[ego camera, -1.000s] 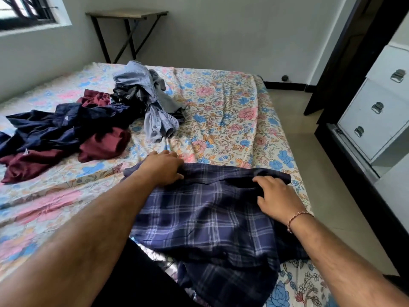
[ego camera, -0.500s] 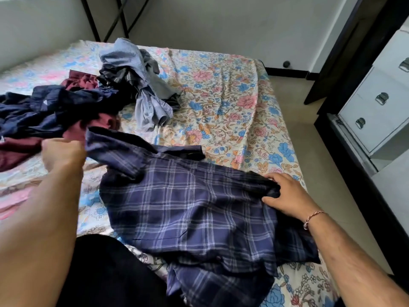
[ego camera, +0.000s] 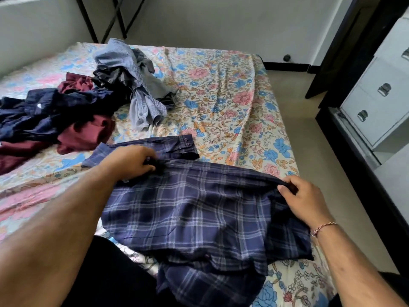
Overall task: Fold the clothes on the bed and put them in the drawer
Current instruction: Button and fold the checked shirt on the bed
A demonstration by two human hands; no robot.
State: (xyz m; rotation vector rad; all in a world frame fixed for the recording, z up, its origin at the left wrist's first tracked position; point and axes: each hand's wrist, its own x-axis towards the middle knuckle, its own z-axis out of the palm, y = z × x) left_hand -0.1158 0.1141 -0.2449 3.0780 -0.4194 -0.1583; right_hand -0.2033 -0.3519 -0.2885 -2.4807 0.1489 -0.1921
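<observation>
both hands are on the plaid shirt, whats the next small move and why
Probably pull the top edge taut and flatten the plaid shirt on the bed. The left hand and right hand each pinch that edge, but the body is rumpled and the sleeve lies spread out beyond it, not yet folded in.

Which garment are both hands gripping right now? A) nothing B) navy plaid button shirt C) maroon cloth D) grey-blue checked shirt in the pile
B: the left hand and right hand each pinch the upper edge of the navy plaid button shirt spread on the floral-sheeted bed.
</observation>
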